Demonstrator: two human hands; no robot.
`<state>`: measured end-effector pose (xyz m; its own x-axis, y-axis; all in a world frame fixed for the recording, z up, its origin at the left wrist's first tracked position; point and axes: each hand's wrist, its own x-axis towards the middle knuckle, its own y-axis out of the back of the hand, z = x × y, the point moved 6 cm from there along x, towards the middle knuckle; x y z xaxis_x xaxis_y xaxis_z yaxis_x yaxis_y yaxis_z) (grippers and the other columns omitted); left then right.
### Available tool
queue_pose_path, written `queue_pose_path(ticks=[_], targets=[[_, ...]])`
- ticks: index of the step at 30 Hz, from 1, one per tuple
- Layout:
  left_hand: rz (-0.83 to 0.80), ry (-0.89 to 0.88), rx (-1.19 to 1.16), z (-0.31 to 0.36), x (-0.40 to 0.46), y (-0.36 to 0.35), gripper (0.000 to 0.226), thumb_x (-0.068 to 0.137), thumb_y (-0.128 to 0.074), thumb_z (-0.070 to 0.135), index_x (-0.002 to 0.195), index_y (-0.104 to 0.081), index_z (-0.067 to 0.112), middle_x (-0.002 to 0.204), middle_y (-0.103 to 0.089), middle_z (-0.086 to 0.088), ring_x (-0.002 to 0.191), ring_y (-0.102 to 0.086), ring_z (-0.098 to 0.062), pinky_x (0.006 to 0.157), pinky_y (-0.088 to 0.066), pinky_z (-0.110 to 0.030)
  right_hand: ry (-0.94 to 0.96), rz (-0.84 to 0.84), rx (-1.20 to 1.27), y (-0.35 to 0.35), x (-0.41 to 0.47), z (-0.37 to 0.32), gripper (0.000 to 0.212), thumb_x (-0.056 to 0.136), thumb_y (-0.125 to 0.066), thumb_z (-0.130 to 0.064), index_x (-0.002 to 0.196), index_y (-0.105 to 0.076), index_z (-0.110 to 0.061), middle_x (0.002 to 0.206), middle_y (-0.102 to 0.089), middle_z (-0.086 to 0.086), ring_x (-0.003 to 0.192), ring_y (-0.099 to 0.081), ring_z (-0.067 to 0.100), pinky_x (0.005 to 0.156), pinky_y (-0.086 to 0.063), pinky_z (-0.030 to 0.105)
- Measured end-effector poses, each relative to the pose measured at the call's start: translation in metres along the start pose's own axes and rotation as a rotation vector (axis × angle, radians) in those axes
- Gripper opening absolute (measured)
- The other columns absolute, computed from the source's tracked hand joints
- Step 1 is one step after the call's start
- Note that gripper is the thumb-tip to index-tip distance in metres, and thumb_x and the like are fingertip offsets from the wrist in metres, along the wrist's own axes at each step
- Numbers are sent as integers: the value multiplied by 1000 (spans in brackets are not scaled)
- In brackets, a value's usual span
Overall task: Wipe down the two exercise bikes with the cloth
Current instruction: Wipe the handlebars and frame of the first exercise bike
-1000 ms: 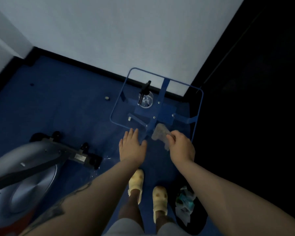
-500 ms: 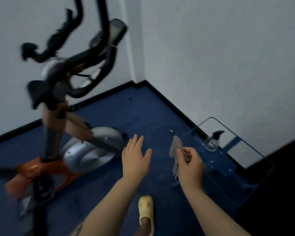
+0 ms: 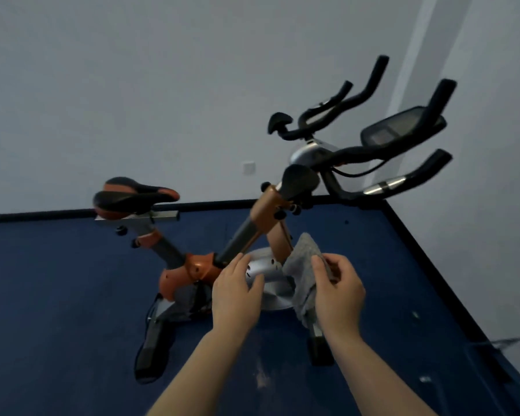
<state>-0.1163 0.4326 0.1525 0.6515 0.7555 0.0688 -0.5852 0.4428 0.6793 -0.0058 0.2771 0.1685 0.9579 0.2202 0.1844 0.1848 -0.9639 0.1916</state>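
Cloth, grey and limp, is hanging from the right hand at centre frame, in front of the exercise bike w/ orange-and-black frame. Right-hand fingers are curling round the upper part of the cloth, thumb pinching it against them; the loose end is drooping below the palm, which is leaving a free flap available as a wiping face. Top corner is standing up above the fingers, so the cloth is bunched rather than folded flat; probably it is being readied, not yet applied.

Left hand is hovering just beside the cloth, fingers loosely spread and lightly bent, holding nothing. Its position near the cloth is suggesting it is about to help spread or re-fold it, or to steady the bike.

Neither hand appears to be touching the bike; the silver flywheel cover is lying behind both hands in the line of sight, but depth is hard to judge in this dim view. Bike is standing upright on the blue floor approx. in the corner of two pale walls, saddle to the left, handlebars and console to the right and higher. Only one bike is showing; the second is out of view.

Judged stage: approach, w/ wiping not yet begun.
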Motion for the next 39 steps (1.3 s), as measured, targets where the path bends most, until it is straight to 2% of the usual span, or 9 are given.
queue_pose_path(ticks=[4,9,14,20,22,27,33,36,39], targets=[[-4,-44,16,-22,37,42,49,90,-54,30,137,-46,20,146,-46,1,133,-41,-17,113,-31,-36,2,33,23,-53,1,-22,9,89,-60,-31,89,-63,-22,86,-65,-9,82,-61,4,67,-49,21],[-37,-146,36,-41,94,76,47,92,-53,29,137,-45,22,147,-43,1,134,-39,-18,111,-28,-34,-13,165,54,-93,18,-39,9,89,-59,-30,89,-63,-21,85,-64,-9,79,-60,0,61,-49,15],[-150,-203,-5,-34,132,61,47,92,-54,28,138,-44,23,147,-42,1,134,-38,-18,110,-27,-32,-27,352,39,-78,44,-48,10,89,-59,-30,90,-63,-21,85,-63,-10,77,-59,-1,60,-47,16],[-214,-331,-138,26,180,21,43,92,-53,26,135,-48,24,144,-46,2,127,-44,-18,102,-34,-30,30,487,5,-52,94,-56,8,89,-60,-30,89,-63,-22,84,-64,-9,77,-60,-3,62,-49,14],[-212,-369,-162,45,196,11,42,91,-53,23,133,-50,22,143,-47,1,125,-45,-18,100,-32,-27,66,483,-11,-53,114,-59,7,89,-60,-29,89,-63,-22,83,-63,-11,75,-58,-6,60,-47,9],[-228,-379,-163,74,243,-8,45,90,-53,28,134,-49,22,138,-52,0,124,-49,-19,106,-39,-44,168,427,-54,-64,166,-69,4,89,-62,-26,87,-63,-23,83,-64,-11,76,-59,-3,61,-46,8],[-310,-271,-347,64,269,-31,35,89,-52,32,124,-53,35,114,-61,11,103,-60,-9,92,-51,-44,320,108,-550,-117,192,-45,20,78,-70,-30,97,-66,-25,98,-60,-12,96,-51,9,84,-48,37],[-396,-243,-424,52,270,-39,34,87,-51,35,120,-56,36,110,-64,9,102,-62,-8,89,-53,-43,340,96,-653,-115,182,-38,36,73,-74,-28,107,-65,-22,117,-50,-4,113,-43,13,93,-46,38],[-453,-283,-441,50,283,-45,32,89,-51,34,120,-58,36,106,-66,6,97,-64,-9,85,-55,-41,315,110,-733,-112,179,-39,37,76,-72,-32,111,-65,-21,121,-52,-4,117,-44,13,95,-46,39]])
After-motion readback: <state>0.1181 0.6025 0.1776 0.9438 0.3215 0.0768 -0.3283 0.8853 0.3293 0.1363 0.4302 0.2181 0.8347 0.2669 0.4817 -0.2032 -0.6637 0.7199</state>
